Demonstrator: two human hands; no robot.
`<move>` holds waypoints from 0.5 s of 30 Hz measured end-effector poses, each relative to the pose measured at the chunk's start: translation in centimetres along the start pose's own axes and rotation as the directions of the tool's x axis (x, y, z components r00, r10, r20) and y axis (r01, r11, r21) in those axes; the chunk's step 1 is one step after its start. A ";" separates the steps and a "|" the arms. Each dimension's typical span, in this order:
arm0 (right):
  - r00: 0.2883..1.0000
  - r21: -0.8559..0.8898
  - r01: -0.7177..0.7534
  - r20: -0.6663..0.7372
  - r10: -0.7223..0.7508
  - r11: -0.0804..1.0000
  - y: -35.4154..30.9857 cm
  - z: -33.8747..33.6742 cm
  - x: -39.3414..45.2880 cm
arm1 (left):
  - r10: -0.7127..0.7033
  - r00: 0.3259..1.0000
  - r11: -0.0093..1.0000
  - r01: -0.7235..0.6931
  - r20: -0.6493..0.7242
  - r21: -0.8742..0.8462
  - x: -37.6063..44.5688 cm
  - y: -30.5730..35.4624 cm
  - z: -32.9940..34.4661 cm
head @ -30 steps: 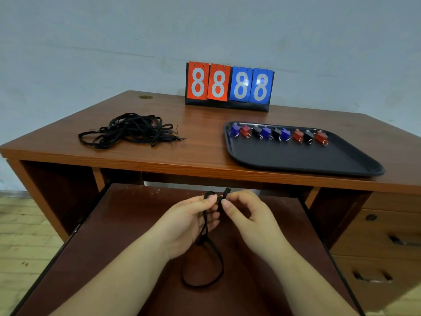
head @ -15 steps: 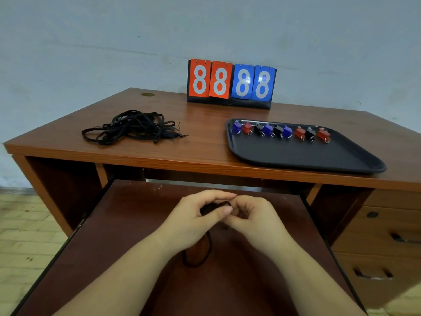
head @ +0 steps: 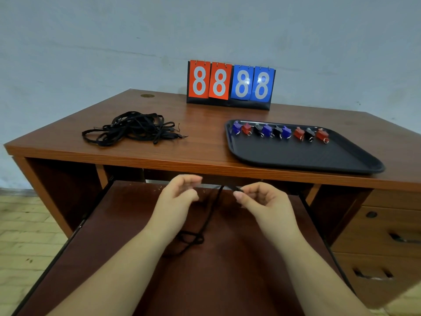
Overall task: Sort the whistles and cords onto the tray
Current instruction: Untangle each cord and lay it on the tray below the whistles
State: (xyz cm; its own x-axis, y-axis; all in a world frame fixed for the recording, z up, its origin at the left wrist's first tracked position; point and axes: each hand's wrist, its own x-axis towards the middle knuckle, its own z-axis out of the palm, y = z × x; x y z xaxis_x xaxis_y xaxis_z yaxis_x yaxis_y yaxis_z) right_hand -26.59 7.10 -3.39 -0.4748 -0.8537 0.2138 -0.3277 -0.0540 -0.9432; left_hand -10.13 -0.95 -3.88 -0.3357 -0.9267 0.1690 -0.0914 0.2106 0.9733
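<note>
Black cord [head: 210,215] hangs from your right hand [head: 262,201], pinched at thumb and forefinger; its lower loop is partly hidden behind your left wrist. Left hand [head: 180,197]: blurred, fingers loosely curled, holding nothing, apart from the right. Tangled pile of black cords [head: 134,131] lies left on the brown wooden desk [head: 182,153]. Red, blue and black whistles [head: 280,132] line the black plastic tray [head: 307,156]. Red-and-blue flip scoreboard [head: 230,84] behind, grey wall.

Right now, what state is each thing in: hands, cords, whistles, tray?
Right hand: pinching one end of a cord, which hangs down.
Left hand: loosely curled, holding nothing.
Cord pile: tangled, on the desk, off the tray.
Whistles: in a row along the tray's far edge.
Tray: flat, near part bare.
</note>
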 end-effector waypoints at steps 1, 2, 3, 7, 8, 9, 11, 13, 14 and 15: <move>1.000 -0.068 0.008 0.016 -0.007 0.998 0.1 0.0 -0.1 | 0.104 0.994 0.990 -0.107 0.029 0.096 -0.3 0.0 0.0; 0.999 -0.119 0.021 0.041 -0.016 0.993 0.1 0.1 -0.1 | 0.193 0.978 0.966 -0.203 0.076 0.159 -0.5 -0.1 0.0; 0.997 -0.147 0.039 0.074 -0.028 0.988 0.1 0.2 -0.2 | 0.249 0.960 0.946 -0.270 0.131 0.180 -0.7 -0.1 0.2; 0.985 -0.193 0.131 0.139 -0.105 0.972 -0.1 0.4 -0.6 | 0.261 0.932 0.919 -0.320 0.250 0.232 -0.8 -0.7 1.2; 0.983 -0.196 0.149 0.135 -0.123 0.969 -0.1 0.4 -0.6 | 0.258 0.934 0.913 -0.320 0.249 0.254 -0.8 -0.8 1.2; 0.982 -0.196 0.162 0.131 -0.138 0.967 -0.2 0.4 -0.6 | 0.255 0.937 0.912 -0.316 0.240 0.263 -0.7 -0.7 1.3; 0.981 -0.202 0.174 0.115 -0.154 0.964 -0.1 0.4 -0.5 | 0.219 0.951 0.932 -0.270 0.216 0.243 -0.7 -0.7 1.2; 0.990 -0.155 0.130 0.071 -0.121 0.979 -0.1 0.5 -0.3 | 0.164 0.962 0.952 -0.212 0.218 0.219 -0.6 -0.6 1.1; 0.996 -0.071 0.080 0.034 -0.078 0.994 0.0 0.5 -0.2 | 0.144 0.966 0.956 -0.192 0.217 0.221 -0.5 -0.6 1.0; 1.000 0.060 0.016 -0.008 -0.016 0.998 0.0 0.5 0.0 | 0.126 0.969 0.958 -0.174 0.212 0.227 -0.4 -0.6 0.9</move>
State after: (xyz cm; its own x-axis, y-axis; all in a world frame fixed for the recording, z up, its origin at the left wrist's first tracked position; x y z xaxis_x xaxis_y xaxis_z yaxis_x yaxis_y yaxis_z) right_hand -26.13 6.84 -3.53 -0.4760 -0.8487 0.2304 -0.2854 -0.0987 -0.9533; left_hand -10.80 -0.37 -4.67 -0.5352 -0.8058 0.2534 -0.2420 0.4337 0.8680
